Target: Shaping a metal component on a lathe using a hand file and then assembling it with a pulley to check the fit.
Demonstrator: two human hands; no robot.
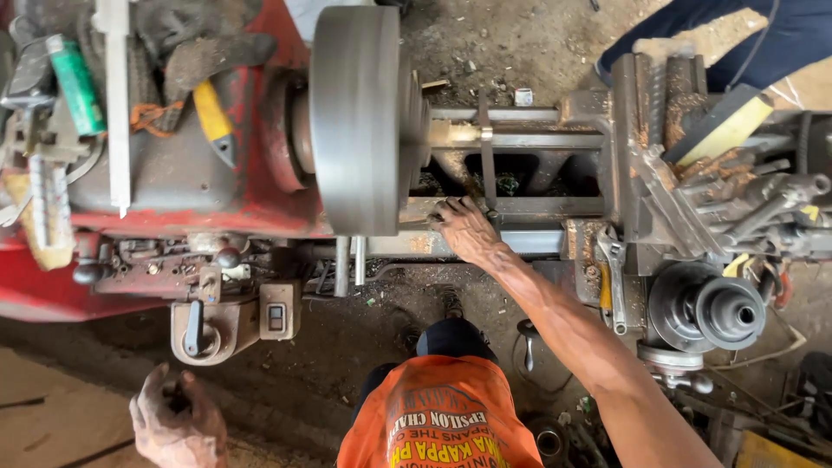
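Right hand on the lathe bed, beside the chuck

Our right hand (pixel 465 227) rests spread and empty on the lathe bed (pixel 520 206), just right of the chuck (pixel 355 117); the brass workpiece (pixel 452 132) lies beyond it, axis left-right. Our left hand (pixel 176 422) hangs low, loosely curled, well apart.

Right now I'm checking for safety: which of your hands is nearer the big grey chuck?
Right. The right hand rests on the lathe bed just beside the chuck; the left hand hangs far below it, past the switch box.
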